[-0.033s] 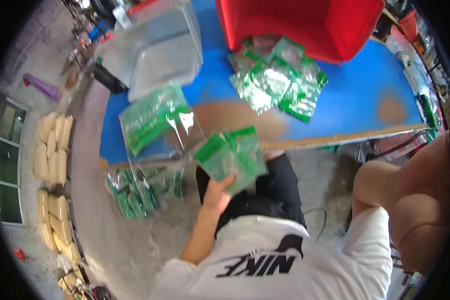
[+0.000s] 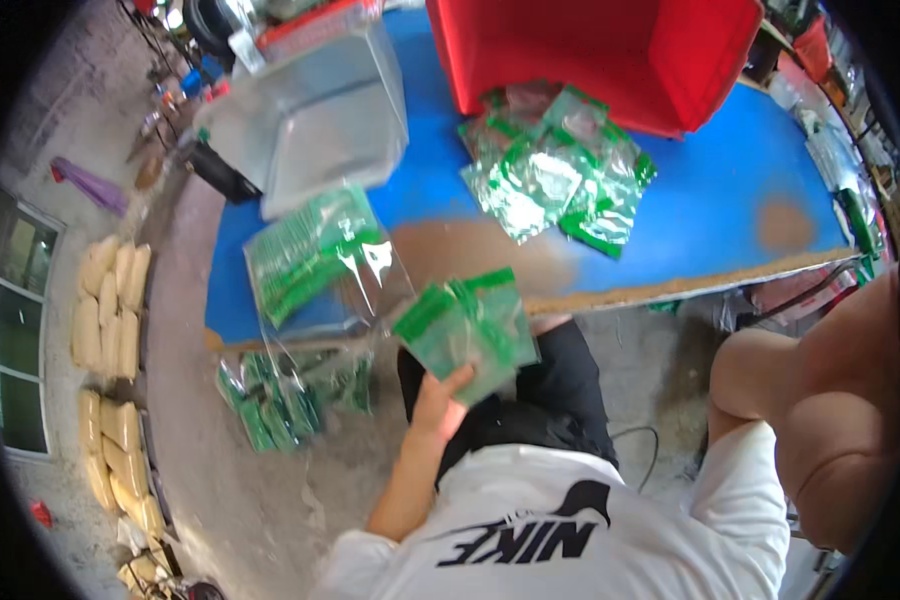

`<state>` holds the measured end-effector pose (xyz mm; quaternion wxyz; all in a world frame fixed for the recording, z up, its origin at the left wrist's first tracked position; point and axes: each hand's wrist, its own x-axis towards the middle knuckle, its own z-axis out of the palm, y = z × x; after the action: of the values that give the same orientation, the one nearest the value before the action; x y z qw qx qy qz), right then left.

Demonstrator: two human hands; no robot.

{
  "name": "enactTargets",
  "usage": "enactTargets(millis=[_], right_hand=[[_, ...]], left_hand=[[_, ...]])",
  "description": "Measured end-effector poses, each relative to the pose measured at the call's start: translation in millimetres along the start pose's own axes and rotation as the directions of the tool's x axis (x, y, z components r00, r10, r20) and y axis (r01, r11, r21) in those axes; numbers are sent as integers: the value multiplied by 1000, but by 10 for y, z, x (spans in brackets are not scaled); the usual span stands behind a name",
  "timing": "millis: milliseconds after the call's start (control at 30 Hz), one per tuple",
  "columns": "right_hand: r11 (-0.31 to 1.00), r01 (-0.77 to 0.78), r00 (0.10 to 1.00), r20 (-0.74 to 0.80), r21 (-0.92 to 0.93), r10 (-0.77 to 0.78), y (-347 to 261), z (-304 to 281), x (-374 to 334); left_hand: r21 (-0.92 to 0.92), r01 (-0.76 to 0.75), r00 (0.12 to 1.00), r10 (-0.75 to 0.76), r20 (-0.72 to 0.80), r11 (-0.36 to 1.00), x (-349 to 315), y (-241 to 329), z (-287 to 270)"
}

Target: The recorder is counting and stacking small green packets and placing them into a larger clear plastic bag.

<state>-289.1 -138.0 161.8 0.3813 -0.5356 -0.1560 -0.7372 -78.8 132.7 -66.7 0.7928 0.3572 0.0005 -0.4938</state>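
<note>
My left hand (image 2: 440, 402) is closed on a few flat plastic packets (image 2: 473, 335), clear with green bands and fanned apart. It holds them above my lap, just off the table's near edge. To their left, a larger clear bag (image 2: 315, 262) with green packets inside lies at the table edge, its clear end hanging over. A loose pile of similar shiny packets (image 2: 560, 170) lies farther off on the table. My right arm (image 2: 820, 420) is bent and raised at the right, close to the camera; its hand is out of view.
On the blue table (image 2: 690, 215) stand a large red bin (image 2: 570, 40), tipped with its opening toward me, and a clear plastic tub (image 2: 335, 130). Below the left edge are bagged green packets (image 2: 270, 410). Filled tan bags (image 2: 110, 310) are stacked along the left.
The table and the things on it sit slightly lower in the picture. My left hand keeps the same packets, almost in the same place.
</note>
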Motion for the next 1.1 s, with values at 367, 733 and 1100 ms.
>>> enactTargets(millis=[367,733,1100], right_hand=[[923,323,944,-4,-209,-331,42,567,502],[737,-124,858,302,-664,416,957,445,-22],[450,402,199,556,-797,807,1485,149,-1771]], left_hand=[[47,64,998,-63,-26,997,82,38,5],[20,-14,1000,15,-7,1000,41,66,81],[-243,7,1000,-8,-6,970,98,-41,-100]])
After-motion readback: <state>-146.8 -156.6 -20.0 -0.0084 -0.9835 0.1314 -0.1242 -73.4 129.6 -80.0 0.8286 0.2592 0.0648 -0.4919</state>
